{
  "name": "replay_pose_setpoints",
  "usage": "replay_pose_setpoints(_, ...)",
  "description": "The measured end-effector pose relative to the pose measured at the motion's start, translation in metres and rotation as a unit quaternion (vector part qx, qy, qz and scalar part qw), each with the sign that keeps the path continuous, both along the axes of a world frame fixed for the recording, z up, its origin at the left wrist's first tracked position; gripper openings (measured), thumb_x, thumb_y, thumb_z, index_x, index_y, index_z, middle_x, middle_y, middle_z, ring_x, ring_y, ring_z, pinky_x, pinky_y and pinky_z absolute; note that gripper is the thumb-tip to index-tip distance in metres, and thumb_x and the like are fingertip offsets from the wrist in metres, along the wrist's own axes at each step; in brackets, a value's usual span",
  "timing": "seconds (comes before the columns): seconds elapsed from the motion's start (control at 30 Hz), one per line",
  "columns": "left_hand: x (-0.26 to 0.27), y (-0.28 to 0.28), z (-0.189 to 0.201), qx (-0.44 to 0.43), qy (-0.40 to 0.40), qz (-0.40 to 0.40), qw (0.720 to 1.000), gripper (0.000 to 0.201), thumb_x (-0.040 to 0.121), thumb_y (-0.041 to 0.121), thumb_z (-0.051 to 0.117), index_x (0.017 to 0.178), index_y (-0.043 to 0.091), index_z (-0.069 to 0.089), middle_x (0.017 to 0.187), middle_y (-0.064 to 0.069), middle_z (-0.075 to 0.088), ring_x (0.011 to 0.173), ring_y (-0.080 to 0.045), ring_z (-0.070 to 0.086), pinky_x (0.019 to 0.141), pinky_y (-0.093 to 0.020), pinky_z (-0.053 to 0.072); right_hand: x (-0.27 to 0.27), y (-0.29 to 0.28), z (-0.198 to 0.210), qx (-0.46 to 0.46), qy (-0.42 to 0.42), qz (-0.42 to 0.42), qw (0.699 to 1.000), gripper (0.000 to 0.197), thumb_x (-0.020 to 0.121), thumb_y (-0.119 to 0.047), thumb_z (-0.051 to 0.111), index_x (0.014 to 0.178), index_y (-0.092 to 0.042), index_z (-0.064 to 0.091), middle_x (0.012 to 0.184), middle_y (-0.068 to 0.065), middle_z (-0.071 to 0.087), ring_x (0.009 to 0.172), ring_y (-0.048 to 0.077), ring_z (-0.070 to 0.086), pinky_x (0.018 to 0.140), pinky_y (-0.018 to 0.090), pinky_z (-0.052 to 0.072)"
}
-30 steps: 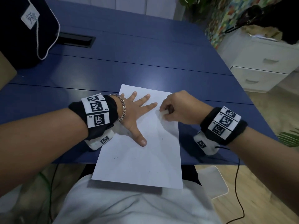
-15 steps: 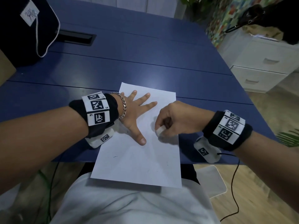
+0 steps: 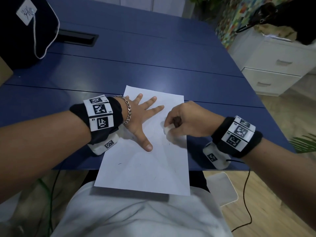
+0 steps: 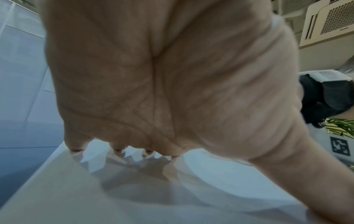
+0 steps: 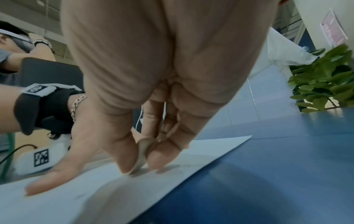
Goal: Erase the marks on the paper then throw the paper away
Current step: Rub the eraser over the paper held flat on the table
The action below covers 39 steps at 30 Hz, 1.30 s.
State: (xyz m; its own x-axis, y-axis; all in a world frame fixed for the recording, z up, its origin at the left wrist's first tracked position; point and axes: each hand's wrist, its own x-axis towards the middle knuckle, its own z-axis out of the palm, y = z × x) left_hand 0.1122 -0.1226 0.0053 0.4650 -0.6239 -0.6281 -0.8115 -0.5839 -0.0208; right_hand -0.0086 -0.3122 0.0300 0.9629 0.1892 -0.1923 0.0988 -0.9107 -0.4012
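A white sheet of paper (image 3: 142, 168) lies on the blue table (image 3: 136, 65), its near end hanging over the table's front edge. A few short dark marks show on its lower half. My left hand (image 3: 142, 117) lies flat on the upper part of the sheet, fingers spread, pressing it down. My right hand (image 3: 172, 125) pinches a small white eraser (image 3: 166, 130) against the paper near its right edge. In the right wrist view the eraser (image 5: 140, 153) sits between thumb and fingers, its tip on the paper (image 5: 95, 197). The left wrist view shows my palm (image 4: 162, 75) over the paper (image 4: 95, 197).
A dark bag (image 3: 22, 31) with a white cord sits at the table's far left beside a black cable slot (image 3: 77, 37). A white drawer unit (image 3: 277, 65) stands to the right. Another person (image 5: 11, 53) appears in the right wrist view. A potted plant (image 5: 321, 81) stands beyond the table.
My right hand with the eraser has moved down the sheet from near its top to the middle of its right side. The left hand has stayed pressed flat.
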Motion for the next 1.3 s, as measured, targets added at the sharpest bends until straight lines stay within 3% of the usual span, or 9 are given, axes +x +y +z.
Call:
replay_pose_setpoints(0.17, 0.000, 0.000, 0.000, -0.009, 0.001, 0.002, 1.000, 0.158, 0.034, 0.105, 0.063, 0.147, 0.057, -0.037, 0.160, 0.016, -0.046, 0.154, -0.035, -0.031, 0.122, -0.071, -0.001, -0.017, 0.005, 0.004, 0.005, 0.100, 0.054, 0.993, 0.020, 0.078, -0.030, 0.083, 0.098, -0.033, 0.080, 0.085, -0.010, 0.076, 0.077, 0.008, 0.069, 0.068, 0.019, 0.054)
replay_pose_setpoints(0.33, 0.000, 0.000, 0.000, -0.001, -0.004, -0.004, 1.000, 0.158, 0.033, 0.106, 0.060, 0.146, 0.056, -0.039, 0.160, 0.015, -0.046, 0.154, -0.037, -0.030, 0.122, -0.072, 0.000, -0.011, -0.001, 0.000, -0.004, -0.020, 0.000, 1.000, 0.016, 0.083, -0.024, 0.075, 0.096, -0.030, 0.081, 0.084, -0.016, 0.074, 0.075, 0.000, 0.066, 0.066, 0.011, 0.047)
replay_pose_setpoints(0.53, 0.000, -0.001, 0.002, -0.007, 0.001, -0.002, 1.000, 0.157, 0.038, 0.103, 0.066, 0.146, 0.056, -0.038, 0.159, 0.016, -0.047, 0.154, -0.035, -0.033, 0.122, -0.070, -0.003, -0.043, 0.010, 0.004, -0.018, 0.043, 0.054, 0.997, 0.016, 0.083, -0.028, 0.076, 0.099, -0.029, 0.080, 0.092, -0.013, 0.072, 0.080, 0.004, 0.066, 0.071, 0.019, 0.055)
replay_pose_setpoints(0.67, 0.002, 0.000, 0.000, -0.009, -0.007, -0.023, 1.000, 0.157, 0.041, 0.103, 0.065, 0.148, 0.053, -0.038, 0.161, 0.012, -0.045, 0.154, -0.037, -0.032, 0.123, -0.068, -0.007, -0.057, -0.008, 0.016, 0.048, -0.069, -0.067, 0.994, 0.017, 0.088, -0.030, 0.079, 0.105, -0.033, 0.077, 0.095, -0.013, 0.073, 0.083, 0.006, 0.070, 0.077, 0.026, 0.058)
replay_pose_setpoints(0.77, 0.005, 0.003, 0.009, -0.055, -0.012, -0.027, 0.998, 0.149, 0.045, 0.106, 0.057, 0.148, 0.054, -0.037, 0.164, 0.009, -0.040, 0.154, -0.037, -0.030, 0.123, -0.066, -0.009, -0.078, -0.019, 0.019, 0.131, -0.130, -0.193, 0.964, 0.018, 0.089, -0.034, 0.081, 0.107, -0.035, 0.077, 0.099, -0.016, 0.076, 0.091, 0.003, 0.073, 0.083, 0.022, 0.058)
replay_pose_setpoints(0.9, 0.030, 0.026, 0.047, -0.139, 0.027, 0.028, 0.989, 0.116, 0.081, 0.085, 0.057, 0.155, 0.054, -0.026, 0.170, 0.009, -0.029, 0.157, -0.029, -0.023, 0.127, -0.053, -0.007, -0.114, -0.019, 0.014, 0.228, -0.171, -0.296, 0.912, 0.012, 0.086, -0.032, 0.083, 0.097, -0.035, 0.080, 0.098, -0.019, 0.078, 0.090, -0.002, 0.074, 0.079, 0.008, 0.053)
replay_pose_setpoints(1.03, 0.046, 0.058, 0.052, -0.083, -0.065, 0.017, 0.994, 0.091, 0.100, 0.059, 0.054, 0.163, 0.045, -0.011, 0.175, 0.002, -0.012, 0.161, -0.029, -0.009, 0.129, -0.050, 0.001, -0.143, -0.011, 0.002, 0.284, -0.180, -0.336, 0.880, 0.015, 0.079, -0.036, 0.082, 0.093, -0.038, 0.081, 0.097, -0.017, 0.079, 0.089, -0.001, 0.074, 0.074, 0.007, 0.053)
replay_pose_setpoints(1.2, 0.035, 0.062, 0.039, -0.076, -0.022, 0.010, 0.997, 0.099, 0.096, 0.068, 0.054, 0.165, 0.036, -0.009, 0.174, 0.007, -0.014, 0.161, -0.020, -0.012, 0.130, -0.048, 0.003, -0.150, -0.002, -0.015, 0.271, -0.173, -0.341, 0.884, 0.021, 0.082, -0.020, 0.086, 0.093, -0.037, 0.081, 0.093, -0.015, 0.077, 0.087, 0.003, 0.073, 0.072, 0.007, 0.052)
replay_pose_setpoints(1.3, 0.022, 0.056, 0.023, -0.077, 0.010, 0.000, 0.997, 0.105, 0.091, 0.077, 0.052, 0.164, 0.037, -0.014, 0.173, 0.009, -0.017, 0.161, -0.018, -0.010, 0.130, -0.049, 0.006, -0.144, 0.005, -0.015, 0.266, -0.177, -0.318, 0.893, 0.022, 0.083, -0.021, 0.085, 0.094, -0.039, 0.080, 0.096, -0.017, 0.076, 0.090, 0.003, 0.072, 0.075, 0.007, 0.052)
